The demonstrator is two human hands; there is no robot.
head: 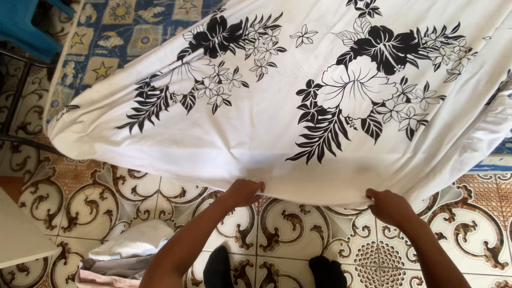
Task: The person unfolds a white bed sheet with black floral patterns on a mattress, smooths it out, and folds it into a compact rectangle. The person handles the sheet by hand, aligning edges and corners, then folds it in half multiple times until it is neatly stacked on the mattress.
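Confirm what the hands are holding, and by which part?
Both left hand and right hand grip the white floral sheet by its near edge.

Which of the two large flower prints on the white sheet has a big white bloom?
The flower print above the right hand; the other print has mostly black blooms.

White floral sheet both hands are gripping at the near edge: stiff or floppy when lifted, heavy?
Likely floppy: the sheet sags and folds between the left hand and right hand. Probably light for its size, since fingertip pinches at the hem hold it spread. It may drag, as its left side drapes toward the tiled floor.
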